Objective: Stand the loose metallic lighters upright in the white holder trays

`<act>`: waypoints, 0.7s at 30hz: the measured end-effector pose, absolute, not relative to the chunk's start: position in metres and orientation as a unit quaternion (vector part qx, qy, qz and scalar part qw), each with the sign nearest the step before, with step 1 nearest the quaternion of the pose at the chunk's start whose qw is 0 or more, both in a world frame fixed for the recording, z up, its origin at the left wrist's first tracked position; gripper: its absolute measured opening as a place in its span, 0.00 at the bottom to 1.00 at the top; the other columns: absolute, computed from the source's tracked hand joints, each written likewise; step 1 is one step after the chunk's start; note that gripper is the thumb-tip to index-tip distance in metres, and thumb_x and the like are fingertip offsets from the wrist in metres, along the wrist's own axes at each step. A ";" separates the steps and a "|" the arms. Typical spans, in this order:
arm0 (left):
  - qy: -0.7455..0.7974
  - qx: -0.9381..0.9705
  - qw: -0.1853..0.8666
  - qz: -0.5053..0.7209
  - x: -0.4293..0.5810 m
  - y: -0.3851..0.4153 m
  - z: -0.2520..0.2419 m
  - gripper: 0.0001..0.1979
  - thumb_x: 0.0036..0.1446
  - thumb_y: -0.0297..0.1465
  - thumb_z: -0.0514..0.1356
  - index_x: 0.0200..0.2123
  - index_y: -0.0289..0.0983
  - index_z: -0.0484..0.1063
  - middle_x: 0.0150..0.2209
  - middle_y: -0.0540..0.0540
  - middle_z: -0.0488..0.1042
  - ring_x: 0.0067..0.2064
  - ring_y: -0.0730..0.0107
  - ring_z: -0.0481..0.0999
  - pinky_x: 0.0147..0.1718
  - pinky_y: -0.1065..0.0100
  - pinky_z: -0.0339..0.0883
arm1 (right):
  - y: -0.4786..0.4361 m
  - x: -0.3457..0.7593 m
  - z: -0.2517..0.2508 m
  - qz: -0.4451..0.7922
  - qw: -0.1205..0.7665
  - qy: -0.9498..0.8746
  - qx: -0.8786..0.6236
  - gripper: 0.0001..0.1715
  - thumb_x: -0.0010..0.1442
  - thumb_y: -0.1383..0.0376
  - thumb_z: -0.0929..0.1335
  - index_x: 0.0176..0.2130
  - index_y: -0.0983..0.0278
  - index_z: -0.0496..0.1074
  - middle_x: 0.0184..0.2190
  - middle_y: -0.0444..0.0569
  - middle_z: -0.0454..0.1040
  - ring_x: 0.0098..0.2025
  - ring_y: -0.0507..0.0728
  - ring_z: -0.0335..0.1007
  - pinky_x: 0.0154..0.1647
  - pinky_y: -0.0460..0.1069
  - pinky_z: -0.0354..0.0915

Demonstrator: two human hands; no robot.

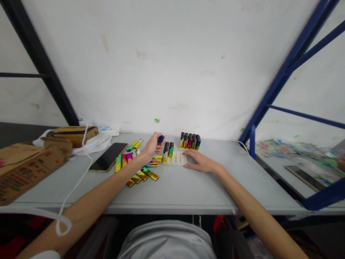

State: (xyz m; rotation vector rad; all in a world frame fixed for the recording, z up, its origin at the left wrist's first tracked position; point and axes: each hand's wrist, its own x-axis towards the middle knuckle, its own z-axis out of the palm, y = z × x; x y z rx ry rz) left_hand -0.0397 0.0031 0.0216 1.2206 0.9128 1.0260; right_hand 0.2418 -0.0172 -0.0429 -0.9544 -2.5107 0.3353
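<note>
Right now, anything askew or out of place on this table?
Nothing looks spilled or damaged. The only untidy spot is the loose lighters, which lie at mixed angles left of the white tray. The left hand holds a blue lighter by the tray, and the right hand lies flat beside it.

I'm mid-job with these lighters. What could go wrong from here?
The left hand holds the blue lighter close above the standing lighters in the white tray; a nudge might topple them. The right hand only rests at the tray's edge, so the tray may slide.
</note>
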 end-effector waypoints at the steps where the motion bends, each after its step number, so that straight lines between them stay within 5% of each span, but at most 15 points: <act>1: 0.401 0.524 0.604 0.448 -0.039 0.002 0.022 0.21 0.63 0.41 0.46 0.19 0.39 0.56 0.16 0.57 0.45 0.15 0.79 0.42 0.15 0.74 0.37 | -0.017 0.242 -0.043 0.120 0.215 -0.906 -0.344 0.32 0.66 0.51 0.71 0.63 0.63 0.66 0.62 0.60 0.70 0.65 0.67 0.66 0.68 0.65 0.62; 10: 0.430 0.543 0.570 0.442 -0.033 0.001 0.014 0.16 0.59 0.35 0.47 0.20 0.40 0.55 0.15 0.57 0.46 0.16 0.80 0.40 0.14 0.76 0.36 | -0.018 0.240 -0.040 0.125 0.214 -0.906 -0.344 0.32 0.66 0.51 0.71 0.63 0.63 0.67 0.62 0.60 0.71 0.64 0.66 0.68 0.67 0.65 0.63; 21: 0.365 0.537 0.564 0.511 -0.040 0.006 0.018 0.15 0.63 0.46 0.52 0.34 0.40 0.63 0.16 0.59 0.55 0.14 0.79 0.49 0.13 0.77 0.42 | -0.018 0.240 -0.041 0.126 0.208 -0.906 -0.347 0.33 0.67 0.51 0.71 0.63 0.64 0.66 0.62 0.61 0.70 0.64 0.66 0.67 0.67 0.64 0.63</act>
